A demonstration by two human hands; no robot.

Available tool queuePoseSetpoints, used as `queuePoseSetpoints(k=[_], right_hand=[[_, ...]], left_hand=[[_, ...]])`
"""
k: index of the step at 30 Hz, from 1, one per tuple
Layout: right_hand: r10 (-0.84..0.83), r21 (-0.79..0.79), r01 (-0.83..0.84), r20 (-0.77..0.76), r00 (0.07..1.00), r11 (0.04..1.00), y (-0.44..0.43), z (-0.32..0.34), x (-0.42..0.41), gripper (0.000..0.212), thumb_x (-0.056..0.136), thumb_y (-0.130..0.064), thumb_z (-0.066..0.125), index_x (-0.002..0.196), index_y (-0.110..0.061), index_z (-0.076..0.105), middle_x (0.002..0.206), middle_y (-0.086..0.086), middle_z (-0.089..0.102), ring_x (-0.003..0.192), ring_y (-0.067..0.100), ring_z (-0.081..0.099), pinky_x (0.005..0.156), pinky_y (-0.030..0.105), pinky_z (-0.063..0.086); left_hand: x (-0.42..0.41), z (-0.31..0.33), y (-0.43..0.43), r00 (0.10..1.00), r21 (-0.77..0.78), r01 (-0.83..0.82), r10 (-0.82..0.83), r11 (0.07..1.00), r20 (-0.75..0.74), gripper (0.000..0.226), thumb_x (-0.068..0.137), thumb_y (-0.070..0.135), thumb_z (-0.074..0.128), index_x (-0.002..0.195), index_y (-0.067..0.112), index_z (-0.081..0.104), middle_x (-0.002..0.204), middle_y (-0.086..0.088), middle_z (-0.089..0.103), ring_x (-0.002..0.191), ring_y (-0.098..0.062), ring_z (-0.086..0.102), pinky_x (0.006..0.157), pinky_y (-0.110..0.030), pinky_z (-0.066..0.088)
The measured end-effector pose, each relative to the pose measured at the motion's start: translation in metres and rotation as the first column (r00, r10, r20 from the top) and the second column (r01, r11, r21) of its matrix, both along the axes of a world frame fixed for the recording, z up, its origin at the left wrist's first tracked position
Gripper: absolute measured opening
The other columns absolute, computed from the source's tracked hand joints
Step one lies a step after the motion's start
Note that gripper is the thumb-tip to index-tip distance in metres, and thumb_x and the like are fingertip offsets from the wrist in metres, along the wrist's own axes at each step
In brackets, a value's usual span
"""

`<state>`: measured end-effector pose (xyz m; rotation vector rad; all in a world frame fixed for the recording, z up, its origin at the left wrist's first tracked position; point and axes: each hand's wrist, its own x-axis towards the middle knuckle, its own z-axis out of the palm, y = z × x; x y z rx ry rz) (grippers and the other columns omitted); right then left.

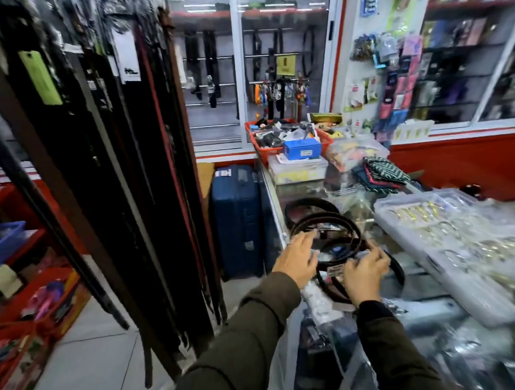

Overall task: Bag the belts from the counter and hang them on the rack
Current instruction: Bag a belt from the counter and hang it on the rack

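Several dark coiled belts (326, 221) lie in loops on the glass counter (303, 189), near its left edge. My left hand (295, 261) hovers flat over the near coils, fingers spread, a ring on one finger. My right hand (363, 274) curls its fingers around the nearest belt coil (333, 292) and its white tag, beside a clear plastic bag (318, 302). On the left a rack of hanging bagged belts (123, 160) fills the view from top to floor.
A clear box of shiny buckles (461, 243) sits on the counter at right. Farther back are folded cloth (380, 173), a blue box (301, 149) and a red basket (265, 148). A blue suitcase (237, 222) stands on the floor between rack and counter.
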<state>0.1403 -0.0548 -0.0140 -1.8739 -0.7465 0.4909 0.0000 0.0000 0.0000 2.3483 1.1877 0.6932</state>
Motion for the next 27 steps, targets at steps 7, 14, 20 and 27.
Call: queuePoseSetpoints(k=[7, 14, 20, 27], right_hand=[[-0.052, -0.089, -0.003, -0.603, 0.796, 0.996, 0.009, -0.011, 0.036, 0.029, 0.096, 0.004, 0.045, 0.122, 0.013, 0.054, 0.119, 0.036, 0.061, 0.105, 0.046, 0.064, 0.093, 0.049, 0.054], [0.003, 0.047, 0.072, -0.857, 0.515, 0.996, 0.012, -0.006, 0.028, 0.033, 0.098, 0.004, 0.049, 0.129, 0.013, 0.051, 0.135, 0.033, 0.056, 0.113, 0.037, 0.065, 0.093, 0.039, 0.05], [0.214, 0.328, 0.103, -0.792, 0.572, 0.939, 0.009, 0.0, 0.021, 0.041, 0.094, 0.003, 0.06, 0.135, 0.006, 0.054, 0.094, 0.015, 0.07, 0.086, 0.021, 0.071, 0.08, 0.029, 0.062], [0.482, 0.525, -0.146, -0.59, 0.647, 0.839, 0.028, 0.037, -0.017, 0.049, 0.085, -0.005, 0.074, 0.131, 0.001, 0.059, 0.113, 0.016, 0.074, 0.103, 0.027, 0.072, 0.091, 0.035, 0.06]], left_hand=[[0.059, 0.004, 0.0, 0.894, -0.129, 0.035, -0.088, 0.991, -0.44, 0.045, 0.106, 0.026, 0.042, 0.145, 0.004, 0.045, 0.143, -0.021, 0.055, 0.13, -0.038, 0.052, 0.11, -0.044, 0.041], [0.068, 0.005, -0.002, 0.911, -0.069, -0.042, 0.01, 0.997, -0.413, 0.035, 0.103, 0.013, 0.046, 0.137, 0.015, 0.057, 0.134, -0.016, 0.062, 0.122, -0.039, 0.06, 0.102, -0.048, 0.049], [0.044, 0.008, -0.01, 0.995, 0.003, -0.09, 0.09, 0.996, -0.034, 0.037, 0.101, 0.026, 0.051, 0.136, 0.02, 0.06, 0.129, -0.009, 0.067, 0.117, -0.033, 0.063, 0.094, -0.042, 0.054], [-0.002, 0.014, -0.013, 0.907, -0.033, -0.212, 0.209, 0.977, 0.366, 0.042, 0.103, 0.022, 0.053, 0.142, 0.009, 0.055, 0.138, -0.01, 0.061, 0.126, -0.027, 0.059, 0.106, -0.035, 0.048]])
